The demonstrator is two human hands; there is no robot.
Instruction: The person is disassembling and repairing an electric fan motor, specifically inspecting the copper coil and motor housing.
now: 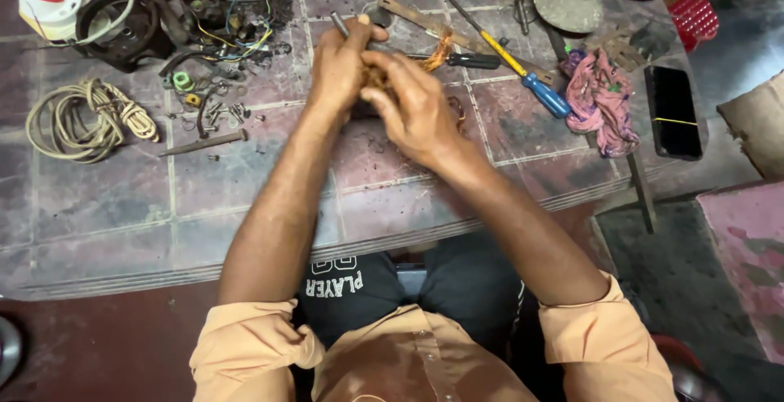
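Hands at work on a copper-coloured wire bundle (pixel 377 75), held above the tiled floor (pixel 106 206).

Cream cord coil (pixel 82 120) lay far left, well apart; a dark nail (pixel 204 144) and loose screws (pixel 219 112) sat nearer. Left hand (pixel 339 67) was clenched over the bundle with a thin metal rod (pixel 338 23) beside its fingers; whether it gripped the rod could not be told. Right hand (pixel 416 108) pinched the bundle from the other side, its grip closed on the strands. Blue-handled screwdriver (pixel 523 71), pink rag (pixel 603 100) and black phone (pixel 672 112) lay to the right. Judged step: working the winding loose or into shape. Next move would call for a steady hold by one hand while the other drew strands free.
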